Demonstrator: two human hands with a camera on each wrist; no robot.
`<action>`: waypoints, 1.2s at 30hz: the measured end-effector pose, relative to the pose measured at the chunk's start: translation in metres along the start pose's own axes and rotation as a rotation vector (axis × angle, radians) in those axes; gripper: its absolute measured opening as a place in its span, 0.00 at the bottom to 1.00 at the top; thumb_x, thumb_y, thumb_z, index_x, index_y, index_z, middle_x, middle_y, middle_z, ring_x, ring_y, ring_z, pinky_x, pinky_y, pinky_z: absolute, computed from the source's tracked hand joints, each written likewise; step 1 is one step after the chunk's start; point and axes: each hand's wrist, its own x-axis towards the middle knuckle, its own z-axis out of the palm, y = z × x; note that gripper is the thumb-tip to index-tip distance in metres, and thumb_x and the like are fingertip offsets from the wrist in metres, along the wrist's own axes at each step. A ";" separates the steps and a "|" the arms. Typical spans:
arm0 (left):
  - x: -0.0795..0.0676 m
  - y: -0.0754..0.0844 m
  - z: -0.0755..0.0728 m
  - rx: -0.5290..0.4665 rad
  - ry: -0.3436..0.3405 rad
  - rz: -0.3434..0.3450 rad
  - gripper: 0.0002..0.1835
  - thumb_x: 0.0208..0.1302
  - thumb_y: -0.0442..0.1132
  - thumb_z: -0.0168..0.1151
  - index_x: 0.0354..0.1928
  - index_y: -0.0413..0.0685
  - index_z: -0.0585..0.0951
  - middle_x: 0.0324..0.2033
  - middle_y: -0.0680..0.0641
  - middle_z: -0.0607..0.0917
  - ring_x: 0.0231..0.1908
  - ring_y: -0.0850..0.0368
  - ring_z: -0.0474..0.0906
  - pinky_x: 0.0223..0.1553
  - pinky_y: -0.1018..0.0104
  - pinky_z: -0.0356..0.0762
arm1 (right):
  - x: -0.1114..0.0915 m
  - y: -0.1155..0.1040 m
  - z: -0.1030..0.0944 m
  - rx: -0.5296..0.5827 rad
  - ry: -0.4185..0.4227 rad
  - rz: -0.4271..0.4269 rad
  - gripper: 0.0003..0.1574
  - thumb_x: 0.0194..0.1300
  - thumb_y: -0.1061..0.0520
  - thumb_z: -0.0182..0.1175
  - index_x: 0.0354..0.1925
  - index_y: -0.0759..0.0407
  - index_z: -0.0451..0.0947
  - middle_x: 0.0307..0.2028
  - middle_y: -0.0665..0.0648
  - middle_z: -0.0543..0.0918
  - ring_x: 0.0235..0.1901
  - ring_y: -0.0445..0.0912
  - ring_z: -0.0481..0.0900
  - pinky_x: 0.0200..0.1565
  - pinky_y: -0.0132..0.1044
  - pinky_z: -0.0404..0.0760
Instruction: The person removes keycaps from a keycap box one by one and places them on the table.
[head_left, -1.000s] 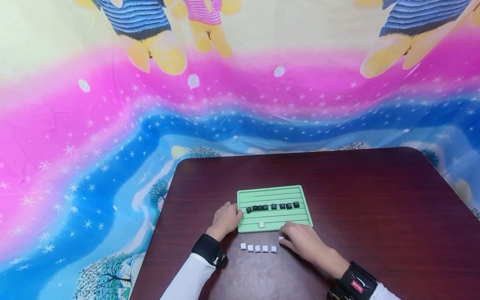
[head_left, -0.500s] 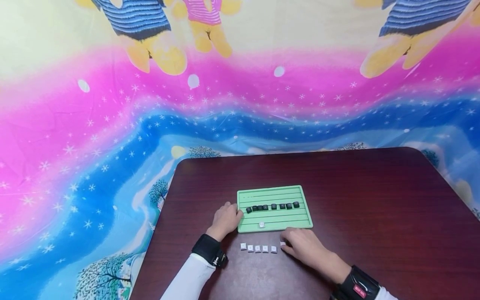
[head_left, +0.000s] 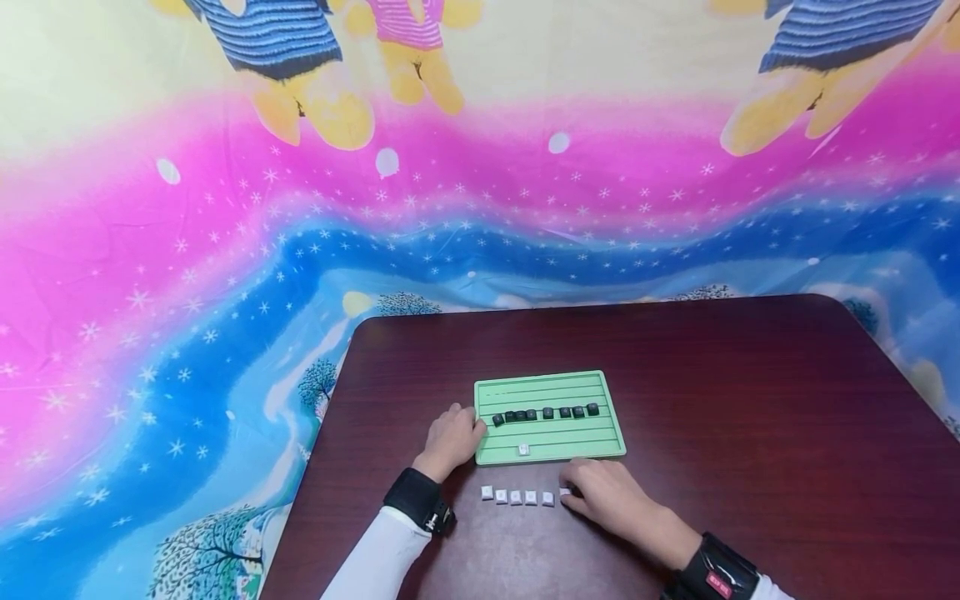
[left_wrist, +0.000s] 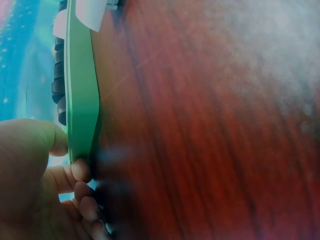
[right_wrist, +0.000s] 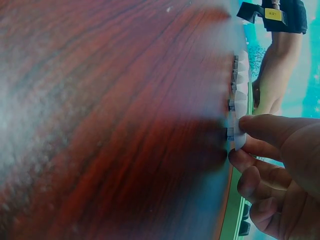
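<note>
My left hand (head_left: 450, 440) grips the left edge of a pale green ridged tray (head_left: 551, 386); in the left wrist view its thumb and fingers pinch the tray corner (left_wrist: 82, 120). With thumb and index finger, my right hand (head_left: 611, 492) pinches a white keycap (right_wrist: 239, 136) at table level, just right of a row of several white keycaps (head_left: 516, 497). That row lies in front of the tray. My fingers partly cover the pinched keycap. One more white keycap (head_left: 523, 450) sits in the tray near its front edge.
Several black keycaps (head_left: 547, 413) stand in a line across the middle of the tray. Everything rests on a dark reddish-brown table (head_left: 712, 383). Behind it hangs a colourful printed cloth (head_left: 480, 183).
My right hand has drawn the white keycap away from the tray's front edge, toward me, until it is about level with the row's right end. The left hand and tray stay put.
</note>
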 end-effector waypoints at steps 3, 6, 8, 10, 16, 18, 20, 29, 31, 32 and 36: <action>0.000 0.000 0.000 -0.001 -0.002 -0.001 0.18 0.71 0.44 0.50 0.20 0.50 0.68 0.23 0.48 0.69 0.21 0.54 0.62 0.24 0.64 0.59 | 0.000 0.000 0.001 -0.004 0.010 -0.007 0.17 0.55 0.50 0.73 0.21 0.41 0.72 0.21 0.40 0.72 0.21 0.34 0.65 0.24 0.32 0.64; 0.000 0.000 0.000 -0.004 -0.004 -0.002 0.18 0.71 0.44 0.50 0.20 0.50 0.68 0.23 0.49 0.69 0.22 0.54 0.62 0.24 0.64 0.59 | -0.001 0.000 0.001 -0.002 0.006 -0.001 0.17 0.55 0.50 0.73 0.22 0.41 0.72 0.21 0.40 0.71 0.21 0.33 0.65 0.23 0.32 0.64; 0.000 0.000 0.000 -0.002 -0.002 0.000 0.18 0.71 0.44 0.50 0.20 0.50 0.68 0.22 0.49 0.69 0.22 0.54 0.63 0.24 0.64 0.59 | -0.001 0.000 0.001 -0.003 0.000 0.002 0.17 0.55 0.50 0.73 0.22 0.42 0.73 0.21 0.40 0.71 0.21 0.33 0.65 0.23 0.32 0.63; 0.000 0.000 0.000 -0.001 0.011 0.008 0.18 0.70 0.43 0.50 0.20 0.50 0.68 0.22 0.48 0.69 0.22 0.54 0.63 0.24 0.63 0.60 | -0.001 0.000 0.001 -0.006 -0.004 0.004 0.17 0.55 0.49 0.73 0.22 0.42 0.72 0.21 0.40 0.71 0.21 0.34 0.64 0.23 0.32 0.63; 0.000 -0.001 0.001 -0.001 0.023 0.014 0.17 0.69 0.43 0.50 0.20 0.50 0.68 0.22 0.48 0.69 0.22 0.54 0.64 0.24 0.61 0.62 | -0.001 0.000 0.001 -0.012 -0.009 0.006 0.17 0.56 0.48 0.72 0.22 0.42 0.72 0.21 0.39 0.71 0.21 0.34 0.64 0.23 0.32 0.63; 0.000 -0.001 0.001 0.001 0.015 0.008 0.18 0.70 0.43 0.50 0.20 0.51 0.68 0.22 0.48 0.69 0.22 0.54 0.64 0.25 0.62 0.61 | -0.001 0.000 0.000 -0.007 -0.006 0.006 0.17 0.56 0.48 0.72 0.22 0.42 0.72 0.21 0.39 0.71 0.21 0.34 0.64 0.23 0.32 0.63; 0.001 -0.001 0.002 0.001 0.011 0.005 0.18 0.71 0.44 0.50 0.20 0.50 0.68 0.22 0.48 0.69 0.22 0.54 0.64 0.24 0.62 0.61 | -0.001 0.000 0.000 0.001 -0.003 0.005 0.18 0.56 0.48 0.72 0.22 0.42 0.71 0.21 0.40 0.71 0.21 0.34 0.64 0.23 0.32 0.63; 0.001 0.000 0.001 -0.006 0.004 -0.007 0.18 0.70 0.44 0.50 0.20 0.50 0.69 0.23 0.48 0.69 0.22 0.53 0.64 0.25 0.62 0.61 | 0.004 -0.001 -0.005 0.009 0.050 0.003 0.11 0.57 0.49 0.71 0.25 0.44 0.77 0.24 0.39 0.75 0.23 0.32 0.67 0.26 0.29 0.68; 0.001 0.000 0.001 -0.006 0.003 -0.009 0.18 0.71 0.44 0.50 0.20 0.50 0.68 0.23 0.48 0.69 0.22 0.53 0.64 0.25 0.62 0.61 | 0.007 -0.001 -0.007 0.013 0.061 0.004 0.08 0.58 0.50 0.71 0.28 0.45 0.80 0.25 0.39 0.77 0.24 0.32 0.70 0.27 0.30 0.70; 0.001 0.000 0.001 -0.004 0.003 -0.009 0.18 0.71 0.44 0.50 0.20 0.50 0.68 0.23 0.48 0.69 0.22 0.53 0.64 0.25 0.62 0.61 | 0.008 -0.001 -0.007 0.013 0.064 0.007 0.08 0.58 0.50 0.71 0.28 0.45 0.80 0.25 0.39 0.77 0.24 0.32 0.71 0.27 0.30 0.71; 0.000 0.000 0.000 0.001 0.006 -0.003 0.18 0.70 0.43 0.51 0.20 0.50 0.68 0.23 0.48 0.69 0.22 0.53 0.63 0.25 0.62 0.61 | 0.014 -0.002 -0.010 0.005 0.065 0.022 0.06 0.59 0.49 0.70 0.30 0.45 0.82 0.27 0.39 0.79 0.25 0.33 0.74 0.28 0.31 0.73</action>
